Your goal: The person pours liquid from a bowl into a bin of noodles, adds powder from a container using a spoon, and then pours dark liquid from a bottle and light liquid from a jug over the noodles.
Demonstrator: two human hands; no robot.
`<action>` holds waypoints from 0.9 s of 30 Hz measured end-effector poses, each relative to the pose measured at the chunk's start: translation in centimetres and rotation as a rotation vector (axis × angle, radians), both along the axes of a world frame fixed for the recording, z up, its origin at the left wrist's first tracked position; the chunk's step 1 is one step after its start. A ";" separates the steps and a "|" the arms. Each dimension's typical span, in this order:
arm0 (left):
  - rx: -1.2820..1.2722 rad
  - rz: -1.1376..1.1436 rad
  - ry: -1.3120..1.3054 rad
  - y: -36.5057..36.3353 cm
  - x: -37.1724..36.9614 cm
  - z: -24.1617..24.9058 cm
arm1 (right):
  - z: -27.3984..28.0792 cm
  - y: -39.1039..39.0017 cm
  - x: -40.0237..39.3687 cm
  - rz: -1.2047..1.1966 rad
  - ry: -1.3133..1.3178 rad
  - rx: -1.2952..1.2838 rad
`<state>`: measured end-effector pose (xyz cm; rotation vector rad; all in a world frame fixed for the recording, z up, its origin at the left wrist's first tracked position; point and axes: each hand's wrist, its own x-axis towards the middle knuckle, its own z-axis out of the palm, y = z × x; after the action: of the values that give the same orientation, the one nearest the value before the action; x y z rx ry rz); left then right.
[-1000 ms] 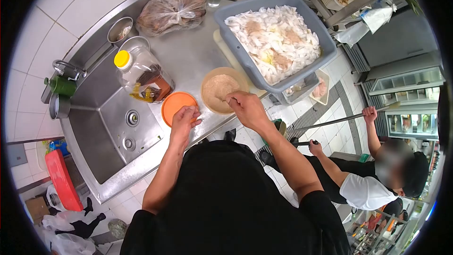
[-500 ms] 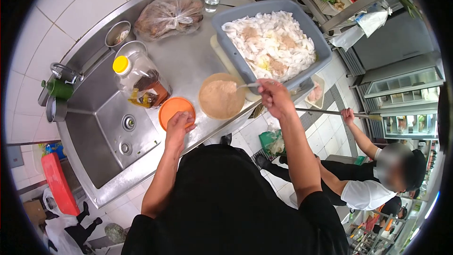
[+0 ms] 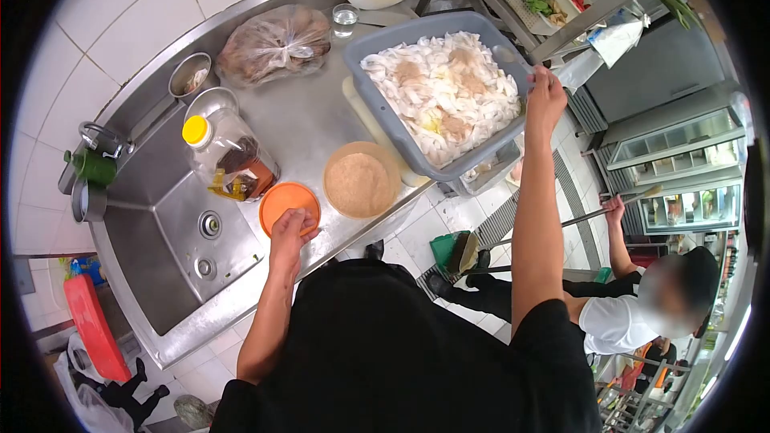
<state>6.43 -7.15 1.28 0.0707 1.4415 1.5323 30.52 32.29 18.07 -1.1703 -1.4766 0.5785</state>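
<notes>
My right hand [image 3: 548, 100] is closed at the right rim of a grey tub [image 3: 373, 104], on a spoon [image 3: 505, 54] whose bowl shows faintly over the tub; the fingers hide most of its handle. White sliced strips [image 3: 385, 72] fill the tub, with patches of tan powder [image 3: 457, 128] and some yellowish bits on top. My left hand [image 3: 290, 232] has its fingers closed at the near edge of a round orange lid [image 3: 281, 202]. Between lid and tub stands a round container of tan powder [image 3: 361, 180].
A yellow-capped plastic jar [image 3: 241, 156] stands beside the sink [image 3: 160, 232]. Behind are a tied plastic bag [image 3: 273, 44], a glass of clear liquid [image 3: 345, 20] and metal bowls [image 3: 192, 78]. To the right, a person in a white shirt [image 3: 613, 317] holds a long-handled tool [image 3: 577, 219].
My right hand has moved from the powder container to the tub's far right rim, taking the spoon along. My left hand stays at the orange lid. The view has shifted slightly.
</notes>
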 end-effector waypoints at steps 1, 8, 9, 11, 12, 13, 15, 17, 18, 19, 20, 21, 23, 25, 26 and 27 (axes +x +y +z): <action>-0.001 0.001 -0.004 -0.1 0.1 0.0 | 0.3 -2.6 -0.4 0.120 0.117 -0.109; 0.036 -0.088 -0.002 0.8 0.3 -0.9 | -6.9 -16.1 -4.1 0.630 -0.236 -0.357; 0.030 -0.091 0.000 0.9 0.2 -0.9 | -8.3 -17.0 -4.7 0.667 -0.308 -0.328; 0.034 -0.121 -0.005 1.4 0.5 -0.7 | -8.3 -18.8 -6.1 0.683 -0.466 -0.239; 0.032 -0.122 -0.005 1.5 0.7 -0.6 | -8.3 -19.5 -6.6 0.698 -0.627 -0.144; 0.035 -0.122 -0.005 1.5 0.7 -0.6 | -8.5 -19.9 -6.9 0.699 -0.626 -0.144; 0.034 -0.120 -0.005 1.4 0.9 -0.3 | -9.3 -20.8 -7.2 0.836 -0.650 -0.152; 0.034 -0.109 -0.007 1.3 1.1 0.0 | -10.4 -21.0 -6.9 0.862 -0.662 -0.152; 0.034 -0.104 -0.008 1.1 1.1 -0.3 | -10.8 -20.8 -6.6 0.880 -0.498 -0.345; 0.029 -0.105 -0.009 0.9 1.0 -0.7 | -10.9 -20.5 -6.2 0.890 -0.331 -0.535; 0.025 -0.106 -0.010 0.7 0.9 -1.1 | -10.9 -19.9 -5.8 0.894 -0.333 -0.535; 0.026 -0.104 -0.009 0.6 0.8 -1.1 | -10.4 -19.2 -5.5 0.866 -0.132 -0.803; 0.012 -0.085 -0.007 0.3 0.8 -1.1 | -10.0 -18.3 -5.0 0.821 0.076 -1.062; 0.014 -0.073 0.001 0.2 0.9 -0.5 | -9.9 -17.8 -4.5 0.785 0.286 -1.152; 0.017 -0.063 0.008 0.2 1.0 -0.2 | -9.8 -17.5 -4.4 0.783 0.286 -1.147; 0.025 -0.070 0.007 0.2 1.0 -0.1 | -9.6 -17.0 -4.2 0.763 0.353 -1.154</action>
<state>7.44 -6.93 1.17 0.1401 1.4110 1.4949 26.27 15.33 8.45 -1.1593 -1.2101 2.2404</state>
